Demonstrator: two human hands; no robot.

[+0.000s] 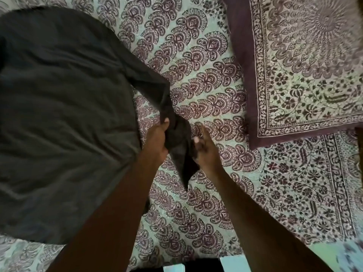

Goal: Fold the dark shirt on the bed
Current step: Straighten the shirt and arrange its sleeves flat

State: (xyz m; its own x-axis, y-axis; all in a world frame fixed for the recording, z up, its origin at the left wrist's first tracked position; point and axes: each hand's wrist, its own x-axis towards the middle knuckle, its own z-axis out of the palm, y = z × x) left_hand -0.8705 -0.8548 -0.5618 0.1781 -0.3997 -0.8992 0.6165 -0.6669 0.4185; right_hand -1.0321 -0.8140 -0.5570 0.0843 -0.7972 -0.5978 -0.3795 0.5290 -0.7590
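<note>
Nearest edge: two bare forearms enter from the bottom, one per side. Between them are pale strips [233,263] with a dark gap; too cropped to say what they are.

One left hand [157,139] and one right hand [204,148], close together at mid-frame over the bed. Left fingers [161,127] are curled tight round a bunched sleeve [179,142], gripping it. The right hand is just beside the sleeve's other edge, with its fingers [197,140] bent and at the cloth. It is blurred, so I cannot tell whether it pinches the cloth or only touches it.

One dark shirt [64,105]. The body lies spread and wrinkled on the left half of the bed, and the one sleeve in view runs out to the hands, its end hanging to a point below them. The shirt's left side runs off the frame. The left forearm covers part of its near edge.

One printed bedspread [206,95], pale with maroon fan shapes. It is bare right of the sleeve and towards the near edge. Far right, the print changes to flowers and border bands.

One pillow [306,65] lies at the far right in a matching print with a plum border, well apart from the shirt. Its top and right sides are cut off.

A dark sliver [361,160] at the right margin cannot be made out.
</note>
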